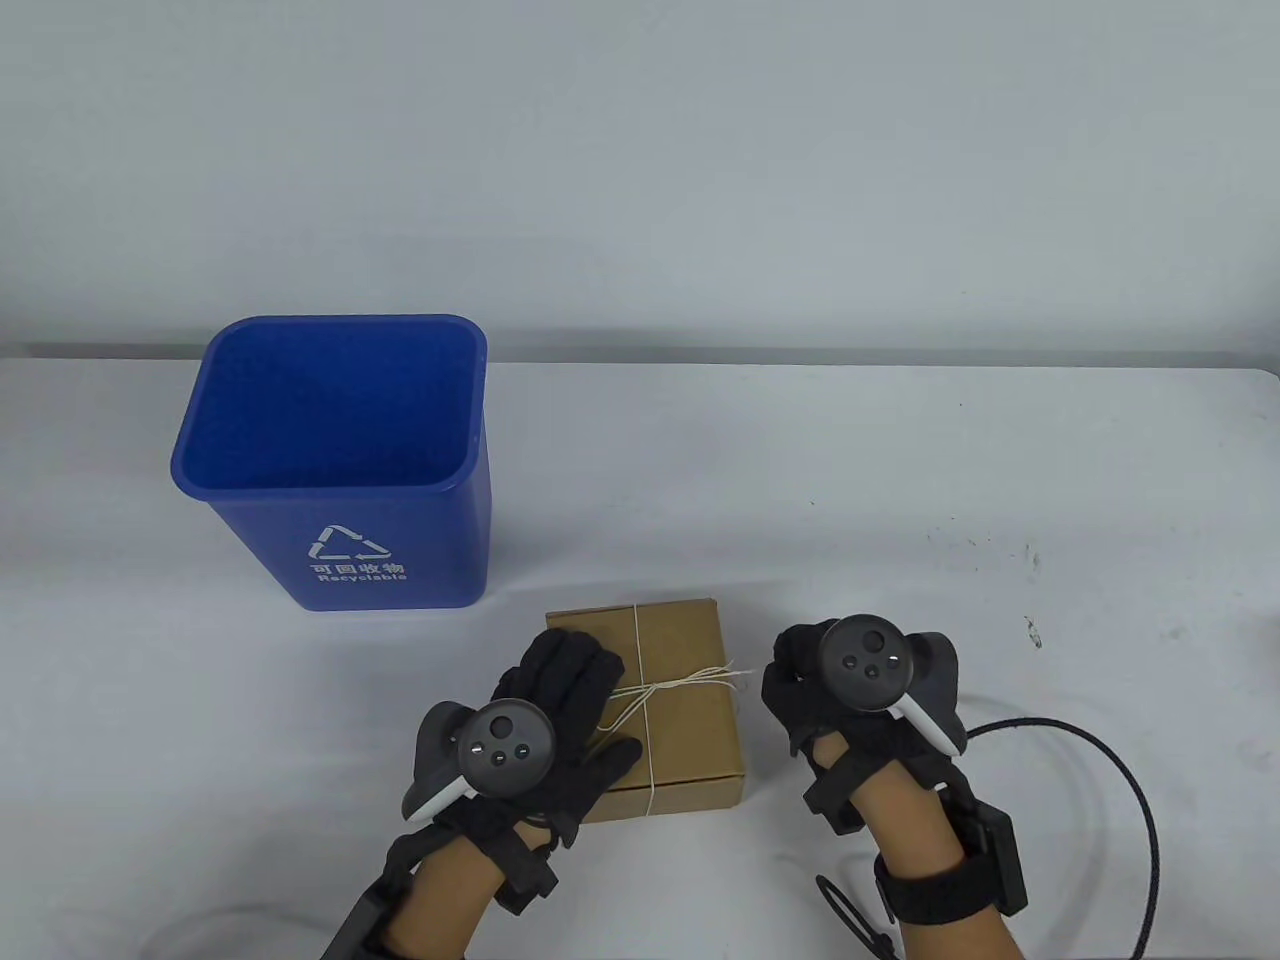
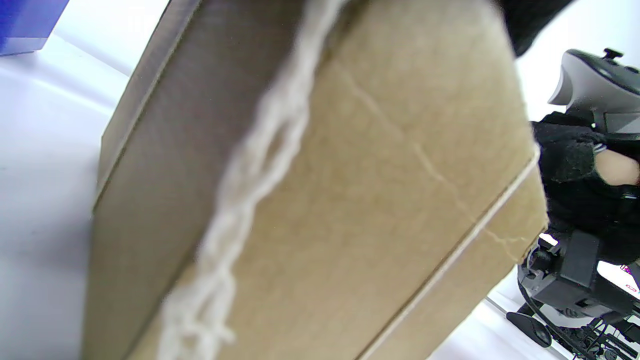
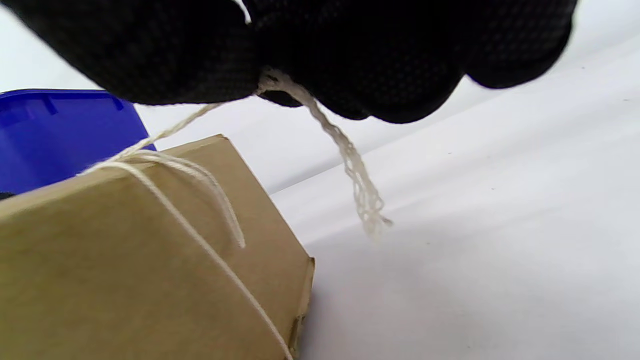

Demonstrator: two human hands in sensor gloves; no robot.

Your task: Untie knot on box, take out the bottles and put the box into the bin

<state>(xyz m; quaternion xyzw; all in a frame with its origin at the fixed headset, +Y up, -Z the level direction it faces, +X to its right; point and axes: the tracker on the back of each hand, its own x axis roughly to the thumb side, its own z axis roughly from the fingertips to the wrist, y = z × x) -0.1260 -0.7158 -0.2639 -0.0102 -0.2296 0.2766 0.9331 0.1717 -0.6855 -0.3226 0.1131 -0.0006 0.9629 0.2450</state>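
A brown cardboard box [image 1: 690, 640] tied crosswise with white string [image 1: 690, 680] lies on the table's near middle, knot [image 1: 652, 690] on top. My left hand [image 1: 595, 700] rests flat on the box's left half, fingers straight. My right hand [image 1: 792, 678] hovers just right of the box, fingers curled. In the right wrist view its fingertips [image 3: 300, 65] pinch a loose end of the string [image 3: 350, 160], which runs back to the box [image 3: 125, 270]. The left wrist view is filled by the box [image 2: 375, 200] and its string [image 2: 250, 175]. No bottles show.
An upright blue recycling bin [image 1: 340, 460] stands left of and behind the box, with nothing visible inside. A black cable [image 1: 1135, 780] loops on the table by my right wrist. The white table [image 1: 900, 480] ends at a wall behind.
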